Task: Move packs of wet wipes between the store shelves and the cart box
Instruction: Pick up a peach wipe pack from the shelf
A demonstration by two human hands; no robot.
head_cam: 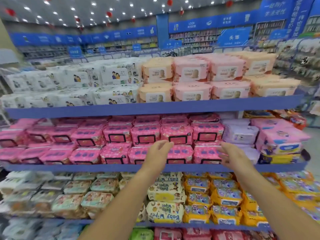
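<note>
Store shelves [103, 168] stand full. On the middle one a pink pack [180, 153] lies long-side across, between left hand [160, 150] and right hand [232, 156]. Both hands are empty with fingers loosely spread, and the left looks nearer.

Of the person, only two bare hands and forearms are seen. The left hand [158, 149] and the right hand [233, 155] are uncovered. The left forearm [129, 200] and the right forearm [270, 205] are shown bare down to the bottom edge. The right hand's fingers [223, 149] are smeared by blur.
</note>
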